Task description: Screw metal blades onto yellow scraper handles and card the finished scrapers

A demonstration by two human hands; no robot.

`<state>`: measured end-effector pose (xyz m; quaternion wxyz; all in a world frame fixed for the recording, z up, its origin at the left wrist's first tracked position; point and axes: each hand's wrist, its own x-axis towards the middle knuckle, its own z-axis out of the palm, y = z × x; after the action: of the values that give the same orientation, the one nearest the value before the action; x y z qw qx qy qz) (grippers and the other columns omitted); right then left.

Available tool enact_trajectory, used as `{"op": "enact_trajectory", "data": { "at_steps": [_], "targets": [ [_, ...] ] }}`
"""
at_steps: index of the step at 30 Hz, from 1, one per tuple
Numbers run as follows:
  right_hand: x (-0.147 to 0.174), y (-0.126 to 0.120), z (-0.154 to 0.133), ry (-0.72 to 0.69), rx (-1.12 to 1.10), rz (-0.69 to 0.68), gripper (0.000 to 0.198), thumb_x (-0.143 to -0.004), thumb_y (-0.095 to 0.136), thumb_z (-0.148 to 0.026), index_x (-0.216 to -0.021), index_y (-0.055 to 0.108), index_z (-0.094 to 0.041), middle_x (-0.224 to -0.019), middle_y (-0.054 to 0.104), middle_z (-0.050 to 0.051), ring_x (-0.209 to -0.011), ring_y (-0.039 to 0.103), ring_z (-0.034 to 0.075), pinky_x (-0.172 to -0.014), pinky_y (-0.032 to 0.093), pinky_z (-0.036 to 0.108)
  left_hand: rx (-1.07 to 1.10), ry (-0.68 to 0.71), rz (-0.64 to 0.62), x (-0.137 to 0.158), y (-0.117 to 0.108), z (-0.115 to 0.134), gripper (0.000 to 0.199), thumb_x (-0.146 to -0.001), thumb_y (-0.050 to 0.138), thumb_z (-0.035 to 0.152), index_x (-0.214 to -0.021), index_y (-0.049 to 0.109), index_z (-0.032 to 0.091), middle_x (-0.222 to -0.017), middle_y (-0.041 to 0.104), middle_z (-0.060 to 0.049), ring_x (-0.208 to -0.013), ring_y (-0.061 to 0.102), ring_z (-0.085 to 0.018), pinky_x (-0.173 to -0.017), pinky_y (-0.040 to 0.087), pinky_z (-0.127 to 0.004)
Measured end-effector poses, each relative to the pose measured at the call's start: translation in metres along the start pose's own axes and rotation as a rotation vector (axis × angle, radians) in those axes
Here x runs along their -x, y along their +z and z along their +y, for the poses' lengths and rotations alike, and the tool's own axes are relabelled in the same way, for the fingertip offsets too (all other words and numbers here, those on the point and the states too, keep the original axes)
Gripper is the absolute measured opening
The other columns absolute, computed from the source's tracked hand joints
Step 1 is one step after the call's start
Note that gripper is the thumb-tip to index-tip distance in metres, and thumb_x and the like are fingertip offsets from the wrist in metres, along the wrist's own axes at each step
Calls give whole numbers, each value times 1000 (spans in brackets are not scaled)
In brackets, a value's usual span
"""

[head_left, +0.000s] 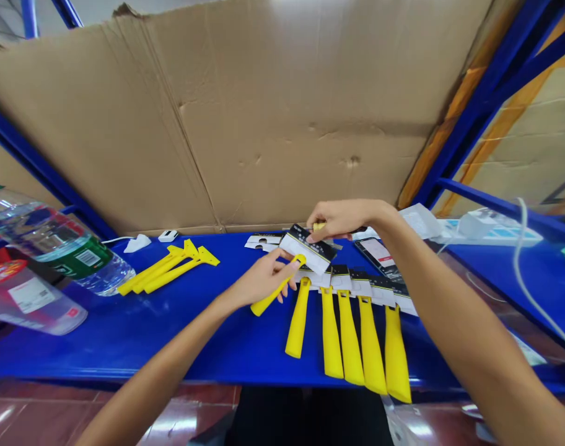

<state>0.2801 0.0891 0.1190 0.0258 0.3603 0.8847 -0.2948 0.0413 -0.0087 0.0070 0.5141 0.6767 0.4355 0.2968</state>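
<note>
My left hand is closed around the yellow handle of a scraper-like tool, which points toward the table's front edge. A black and white card covers the tool's far end. At the card's far edge, my right hand has its fingers pinched on it. A bit of yellow shows beside those fingers, and I cannot make out what it belongs to. Just right of my left hand lies a row of several yellow handles with similar cards over their far ends.
Bare yellow scrapers lie at the left, near a water bottle and a clear plastic container. Flat cards and a phone lie behind the row. A cardboard sheet walls off the back of the blue table.
</note>
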Motion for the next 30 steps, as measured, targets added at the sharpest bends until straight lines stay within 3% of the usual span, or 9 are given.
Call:
{"op": "enact_trajectory", "data": {
  "at_steps": [2, 4, 6, 10, 14, 18, 22, 26, 30],
  "targets": [
    [-15, 11, 5, 85, -25, -159, 42, -88, 74, -55, -67, 61, -20, -49, 53, -2, -44, 46, 13, -48, 41, 29, -108, 25, 76, 22, 13, -15, 40, -99, 67, 53, -122, 57, 21, -101, 76, -12, -83, 76, -24, -71, 64, -39],
    [-26, 19, 10, 161, -13, -257, 45, -83, 77, -59, -65, 61, -20, -50, 53, -2, -44, 47, 13, -49, 42, 31, -245, 99, 125, 43, 24, -23, 35, -100, 68, 42, -130, 62, 24, -126, 73, -15, -115, 72, -30, -98, 60, -48],
    [-32, 25, 14, 217, 24, -315, 51, -79, 79, -64, -64, 63, -19, -53, 56, 0, -45, 48, 13, -49, 42, 31, -346, 146, 122, 60, 34, -26, 35, -104, 62, 34, -137, 63, 25, -135, 69, -14, -125, 66, -32, -112, 51, -53],
    [-33, 25, 21, 280, 63, -327, 60, -74, 78, -77, -66, 67, -18, -62, 66, 4, -45, 49, 12, -47, 39, 30, -455, 193, 123, 77, 43, -29, 49, -109, 50, 33, -158, 51, 25, -142, 61, -15, -136, 55, -31, -126, 37, -56],
    [-30, 21, 18, 275, 91, -205, 61, -82, 70, -78, -70, 66, -18, -63, 65, 6, -45, 50, 14, -47, 39, 32, -495, 181, 43, 81, 38, -29, 58, -110, 47, 36, -167, 40, 28, -140, 59, -13, -136, 52, -31, -131, 24, -61],
    [-28, 25, 2, 243, 133, -88, 56, -85, 72, -75, -87, 68, -19, -63, 61, 4, -52, 55, 18, -49, 42, 33, -487, 187, -49, 81, 31, -21, 60, -111, 43, 30, -170, 36, 33, -142, 58, -12, -137, 50, -29, -128, 30, -59],
    [-31, 37, -13, 223, 125, -118, 53, -80, 79, -71, -97, 69, -22, -68, 62, 3, -54, 57, 19, -49, 46, 34, -480, 261, -87, 79, 29, -18, 59, -110, 44, 27, -168, 38, 39, -152, 55, -10, -142, 48, -28, -127, 36, -56],
    [-39, 48, -14, 192, 139, -138, 48, -82, 79, -65, -105, 69, -23, -83, 69, 6, -59, 61, 19, -50, 47, 33, -478, 296, -98, 68, 30, -21, 61, -110, 44, 27, -170, 35, 36, -167, 46, -8, -155, 39, -29, -130, 32, -56],
    [-50, 56, -9, 98, 139, -163, 43, -80, 83, -56, -104, 71, -23, -92, 71, 7, -67, 63, 20, -53, 46, 31, -463, 335, -115, 49, 29, -23, 61, -108, 47, 25, -168, 38, 33, -166, 49, -10, -156, 40, -29, -130, 33, -56]
  ]
}}
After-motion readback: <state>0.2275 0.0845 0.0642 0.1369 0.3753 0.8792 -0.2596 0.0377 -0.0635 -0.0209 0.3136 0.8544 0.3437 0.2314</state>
